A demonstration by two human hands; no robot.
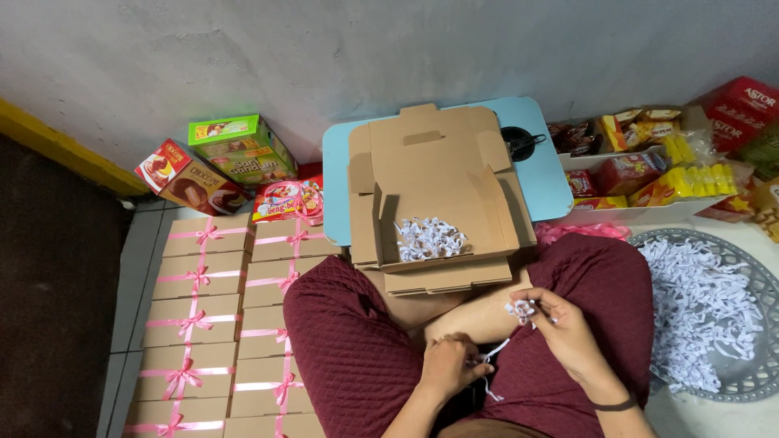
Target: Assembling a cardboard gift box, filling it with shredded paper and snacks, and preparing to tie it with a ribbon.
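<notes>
1. The person sits on the floor (138, 243), legs in maroon trousers (349, 349), both hands over the lap.
2. The right hand (568, 332) has a narrow grip: its fingertips pinch a small wad of white paper shreds (522, 309).
3. The left hand (450, 365) is closed in a narrow grip on a thin white strip (492, 352) that runs up toward the right hand, with a loose end hanging below.
4. An open cardboard box (438, 186) rests on the knees and on a light blue surface (544, 178), just ahead of the hands. A small heap of shreds (430, 238) lies in its tray.
5. Flat cardboard pieces (446, 280) are stacked under the box.
6. A round grey tray (759, 381) to the person's right holds a large pile of white shreds (698, 308).
7. To the left, closed boxes tied with pink ribbon (195, 324) stand in two rows on the floor, touching each other.
8. Snack cartons (219, 162) lie by the wall (324, 49) beyond those rows; a white bin of packaged snacks (641, 174) sits at the right.
</notes>
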